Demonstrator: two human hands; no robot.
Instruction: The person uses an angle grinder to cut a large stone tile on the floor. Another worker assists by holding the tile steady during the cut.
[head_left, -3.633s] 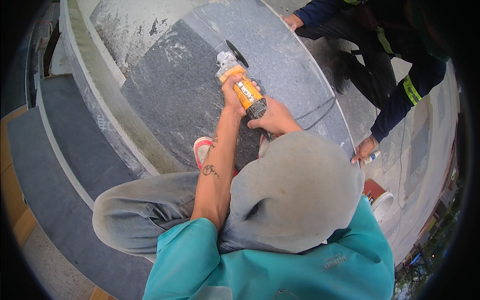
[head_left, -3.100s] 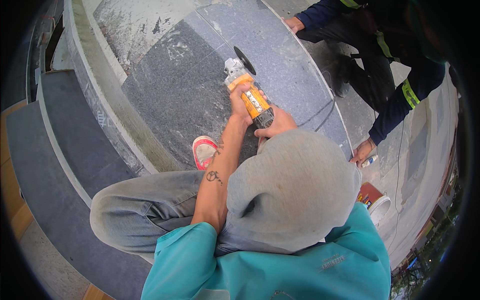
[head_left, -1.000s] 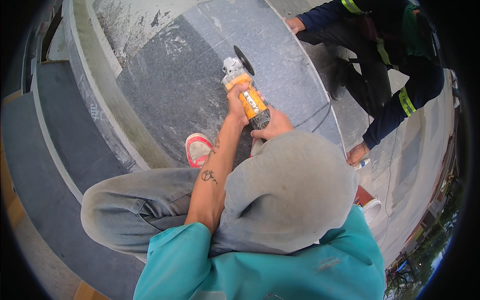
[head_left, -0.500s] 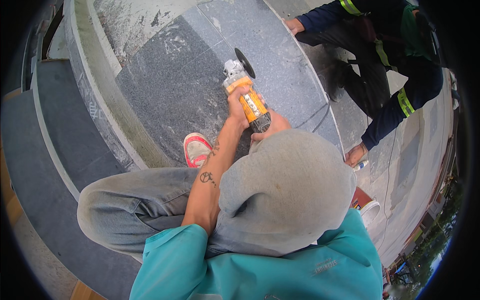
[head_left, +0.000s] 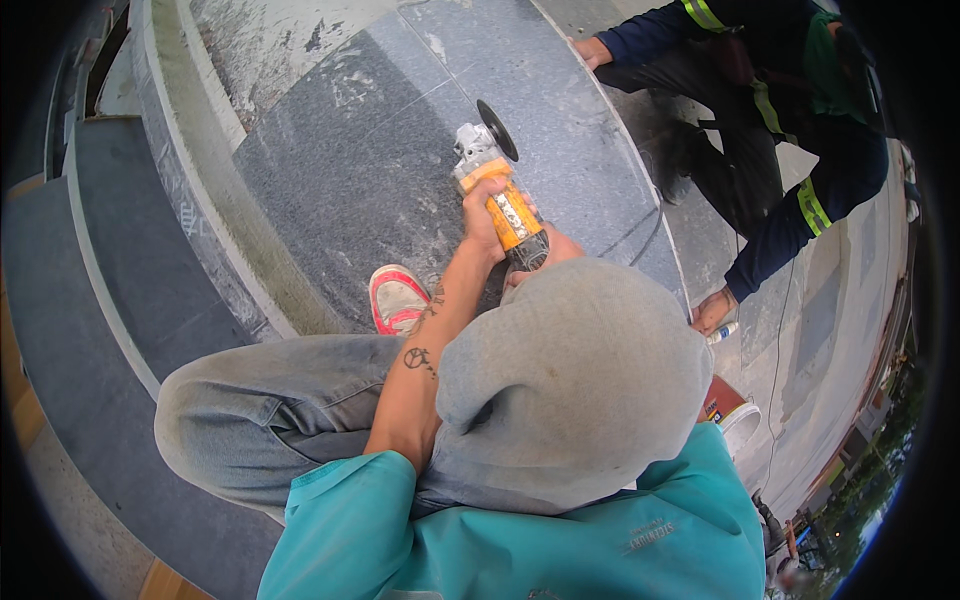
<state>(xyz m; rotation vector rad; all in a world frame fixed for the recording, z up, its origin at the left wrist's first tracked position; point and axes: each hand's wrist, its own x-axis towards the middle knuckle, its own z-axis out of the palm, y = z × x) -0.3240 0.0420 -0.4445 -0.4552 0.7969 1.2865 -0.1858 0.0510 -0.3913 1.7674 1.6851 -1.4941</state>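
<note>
Both my hands are closed on a yellow angle grinder [head_left: 514, 222] with a grey metal head and a thin black disc [head_left: 498, 130]. My left hand [head_left: 482, 220] wraps the body just behind the head. At the dark rear end, my right hand [head_left: 556, 250] grips the tool, partly hidden behind my raised knee. The grinder is over a grey stone slab [head_left: 330, 180], its disc tilted at the far end; whether the disc touches the stone I cannot tell. Thin joint lines cross the slab near the disc.
At the right a co-worker crouches, one hand [head_left: 594, 53] at the slab's far edge and the other hand [head_left: 712, 310] at its near edge. A bucket [head_left: 737, 420] and a cable [head_left: 778, 350] lie beyond. A concrete curb [head_left: 215, 215] runs along the left, near my shoe [head_left: 398, 298].
The grinder and my hands have shifted slightly to the right and nearer to me. My grip is the same, and the co-worker's hands have stayed nearly where they were.
</note>
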